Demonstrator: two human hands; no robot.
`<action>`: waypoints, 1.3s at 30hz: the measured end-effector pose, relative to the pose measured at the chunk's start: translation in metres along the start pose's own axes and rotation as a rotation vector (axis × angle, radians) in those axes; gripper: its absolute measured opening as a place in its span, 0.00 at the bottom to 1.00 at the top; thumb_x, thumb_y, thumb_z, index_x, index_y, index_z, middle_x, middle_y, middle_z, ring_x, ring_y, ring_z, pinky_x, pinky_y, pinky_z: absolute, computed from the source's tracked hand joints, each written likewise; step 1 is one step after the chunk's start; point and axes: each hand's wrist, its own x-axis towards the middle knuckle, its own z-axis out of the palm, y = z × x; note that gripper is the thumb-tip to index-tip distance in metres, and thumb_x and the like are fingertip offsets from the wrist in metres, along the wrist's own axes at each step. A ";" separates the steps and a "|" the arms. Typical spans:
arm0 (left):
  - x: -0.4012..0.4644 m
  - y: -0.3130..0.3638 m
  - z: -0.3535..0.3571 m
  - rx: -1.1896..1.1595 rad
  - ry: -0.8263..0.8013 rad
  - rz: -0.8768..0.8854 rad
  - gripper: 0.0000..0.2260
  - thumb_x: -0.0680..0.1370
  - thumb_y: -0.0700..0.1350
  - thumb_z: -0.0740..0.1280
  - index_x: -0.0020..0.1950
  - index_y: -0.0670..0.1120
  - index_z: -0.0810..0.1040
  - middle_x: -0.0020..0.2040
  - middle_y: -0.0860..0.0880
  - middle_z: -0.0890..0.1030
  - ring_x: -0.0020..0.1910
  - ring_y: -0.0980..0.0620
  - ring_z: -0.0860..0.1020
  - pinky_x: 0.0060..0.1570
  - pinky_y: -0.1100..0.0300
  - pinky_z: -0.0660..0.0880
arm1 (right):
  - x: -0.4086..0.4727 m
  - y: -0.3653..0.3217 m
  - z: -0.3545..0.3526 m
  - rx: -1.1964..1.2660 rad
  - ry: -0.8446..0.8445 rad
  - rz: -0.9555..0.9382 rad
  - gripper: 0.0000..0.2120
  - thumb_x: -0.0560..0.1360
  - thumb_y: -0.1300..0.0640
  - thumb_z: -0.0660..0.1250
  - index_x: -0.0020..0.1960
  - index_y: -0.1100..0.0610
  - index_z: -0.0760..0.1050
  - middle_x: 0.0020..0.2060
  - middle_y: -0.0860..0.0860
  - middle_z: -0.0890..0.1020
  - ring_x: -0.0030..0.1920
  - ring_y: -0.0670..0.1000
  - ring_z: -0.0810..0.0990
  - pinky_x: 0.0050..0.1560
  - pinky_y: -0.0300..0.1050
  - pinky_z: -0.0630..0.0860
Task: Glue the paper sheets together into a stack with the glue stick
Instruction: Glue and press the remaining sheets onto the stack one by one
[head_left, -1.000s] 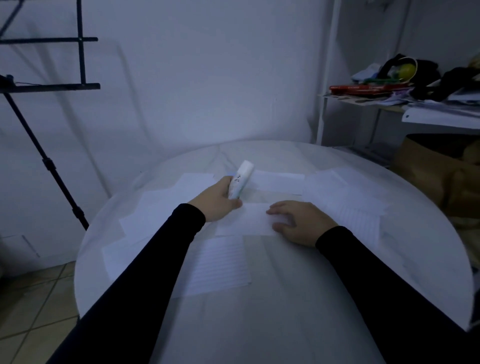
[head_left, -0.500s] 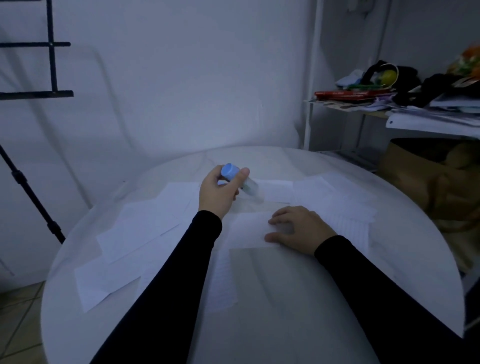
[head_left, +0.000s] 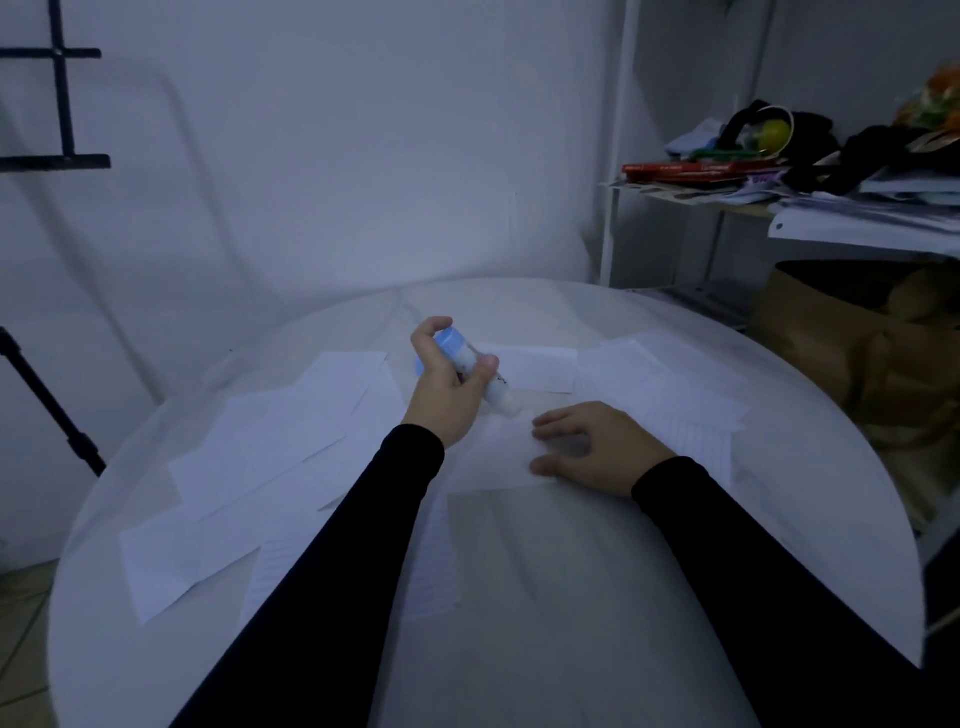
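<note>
My left hand (head_left: 449, 387) grips a white glue stick (head_left: 480, 376) with a blue end, tilted so its white tip points down and right toward a paper sheet (head_left: 498, 457). My right hand (head_left: 592, 449) lies flat on the right part of that sheet, fingers spread, pinning it to the round white table (head_left: 571, 597). Several more white sheets lie spread on the left (head_left: 249, 457). Other sheets lie behind and to the right (head_left: 670, 400). A lined sheet (head_left: 434, 561) lies partly under my left sleeve.
A cluttered shelf (head_left: 779, 197) with books, papers and dark items stands at the right, with a brown paper bag (head_left: 857, 353) below it. A black stand (head_left: 57, 405) rises at the left by the wall. Bare tabletop lies in front of my arms.
My left hand turned the glue stick over: its tip pointed up and away, now the blue end is up and the tip aims down at the sheet. My right hand stayed on the sheet.
</note>
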 end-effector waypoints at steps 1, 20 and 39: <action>-0.002 0.000 0.001 0.018 -0.048 0.018 0.21 0.78 0.35 0.63 0.63 0.51 0.55 0.45 0.46 0.76 0.41 0.54 0.77 0.44 0.69 0.74 | -0.001 0.000 0.000 -0.003 -0.001 -0.002 0.23 0.67 0.40 0.73 0.59 0.47 0.79 0.63 0.38 0.76 0.66 0.42 0.70 0.71 0.50 0.61; -0.001 -0.008 0.023 0.346 -0.024 0.253 0.23 0.74 0.39 0.70 0.66 0.52 0.70 0.55 0.52 0.75 0.43 0.51 0.76 0.48 0.63 0.74 | -0.004 -0.004 0.000 0.029 0.030 0.015 0.23 0.67 0.41 0.73 0.59 0.48 0.79 0.61 0.39 0.77 0.65 0.43 0.70 0.71 0.50 0.62; -0.001 -0.004 0.024 0.348 0.036 0.309 0.21 0.75 0.38 0.68 0.66 0.50 0.69 0.53 0.52 0.77 0.45 0.49 0.79 0.46 0.62 0.75 | -0.005 -0.007 0.001 0.014 0.049 0.002 0.17 0.67 0.43 0.73 0.55 0.45 0.81 0.60 0.39 0.78 0.64 0.43 0.71 0.70 0.51 0.63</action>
